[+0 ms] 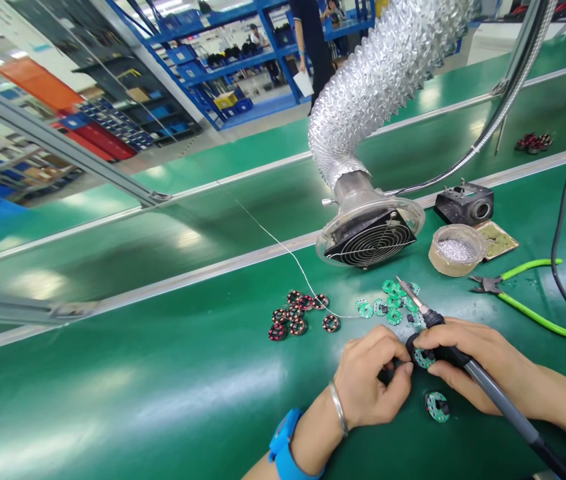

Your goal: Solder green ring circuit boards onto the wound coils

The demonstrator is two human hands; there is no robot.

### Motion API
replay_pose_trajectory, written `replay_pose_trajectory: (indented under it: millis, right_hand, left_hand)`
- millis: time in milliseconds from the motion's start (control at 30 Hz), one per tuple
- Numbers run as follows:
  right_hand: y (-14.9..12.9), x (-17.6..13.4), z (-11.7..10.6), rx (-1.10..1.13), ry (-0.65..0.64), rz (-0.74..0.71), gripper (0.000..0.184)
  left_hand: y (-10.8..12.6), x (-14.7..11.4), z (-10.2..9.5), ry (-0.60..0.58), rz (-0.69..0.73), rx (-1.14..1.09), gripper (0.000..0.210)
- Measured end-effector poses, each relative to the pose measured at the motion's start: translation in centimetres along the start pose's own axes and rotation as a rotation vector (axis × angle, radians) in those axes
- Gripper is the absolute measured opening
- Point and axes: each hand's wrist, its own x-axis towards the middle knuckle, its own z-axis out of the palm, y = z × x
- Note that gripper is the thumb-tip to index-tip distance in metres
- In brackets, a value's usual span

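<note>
My right hand [497, 360] is closed around a soldering iron [500, 399], whose tip points up and left, away from the work. Its thumb and forefinger also grip a small motor stator with a round green circuit board [423, 359]. At the left edge of that piece, my left hand [373, 377] has thumb and forefinger pinched together; what lies between them is too small to make out. Just below, a second round board assembly [437, 407] rests on the green bench. Beyond the iron's tip lie several loose green circuit boards [393, 301].
Several copper-wound stators [297, 313] lie left of the boards, with a thin solder wire [287, 250] running past. A fume extractor hood [370, 233] hangs above. Behind stand a tub of metal shavings [455, 250] and an iron holder [464, 202]. Green-handled cutters [527, 293] lie at right.
</note>
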Motion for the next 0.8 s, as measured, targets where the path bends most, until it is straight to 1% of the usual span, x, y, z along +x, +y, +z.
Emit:
replay_pose_trajectory:
  millis: [100, 200, 267, 333, 433, 500, 667, 800]
  right_hand:
    - [0.1, 0.0, 0.0, 0.004, 0.004, -0.012, 0.034]
    - [0.1, 0.0, 0.1, 0.011, 0.007, -0.016, 0.035]
    - [0.1, 0.0, 0.1, 0.013, 0.010, -0.010, 0.036]
    - [0.0, 0.0, 0.1, 0.012, 0.008, -0.011, 0.036]
    - [0.0, 0.0, 0.2, -0.013, 0.008, -0.040, 0.037]
    - [-0.1, 0.1, 0.3, -0.048, 0.017, -0.068, 0.037]
    - [-0.3, 0.2, 0.4, -0.108, 0.022, -0.113, 0.037]
    - [-0.4, 0.2, 0.6, -0.132, 0.027, -0.130, 0.035]
  left_hand:
    - [0.3, -0.1, 0.2, 0.014, -0.016, 0.007, 0.005]
    - [0.8, -0.1, 0.5, 0.040, -0.074, -0.006, 0.006]
    - [1.1, -0.1, 0.7, 0.063, -0.146, -0.029, 0.007]
    - [1.5, -0.1, 0.8, 0.071, -0.253, -0.060, 0.009]
    - [2.1, -0.1, 0.9, 0.046, -0.420, -0.128, 0.013]
    - [2.4, 0.0, 0.8, 0.025, -0.501, -0.182, 0.013]
    - [2.7, 0.3, 0.8, 0.021, -0.632, -0.254, 0.015]
    - [2.6, 0.3, 1.0, 0.013, -0.669, -0.232, 0.014]
